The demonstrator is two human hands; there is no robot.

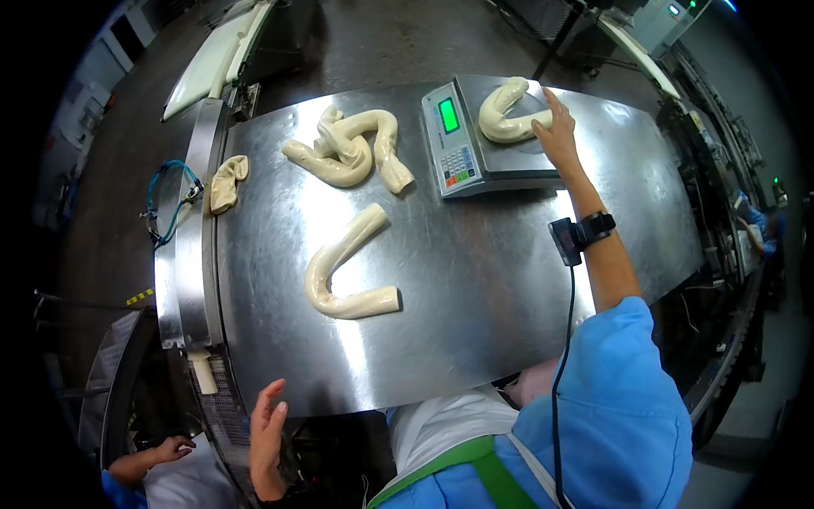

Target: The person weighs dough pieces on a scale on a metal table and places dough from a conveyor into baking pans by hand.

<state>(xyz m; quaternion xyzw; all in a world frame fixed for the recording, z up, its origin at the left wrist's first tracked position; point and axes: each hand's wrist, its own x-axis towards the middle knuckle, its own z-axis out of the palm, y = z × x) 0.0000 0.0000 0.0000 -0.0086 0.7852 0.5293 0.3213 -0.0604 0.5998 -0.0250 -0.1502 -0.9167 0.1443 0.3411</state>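
On the digital scale (448, 140) lies a curved roll of pale dough (500, 125). My right hand (555, 129) reaches to the open end of this roll, fingers spread and touching it. A U-shaped dough roll (326, 267) rests on the metal table (458, 339) in front of me. Behind it, several more rolls lie tangled in a pile (360, 148). Near the table's front left edge, my left hand (268, 428) hangs in the air, holding nothing, with its fingers apart.
A small dough lump (227, 184) sits at the table's left edge beside a blue hose (161, 199). A conveyor (208, 68) stands at the back left. A co-worker's hand (172, 449) shows at the lower left, and another person (759, 222) at the far right.
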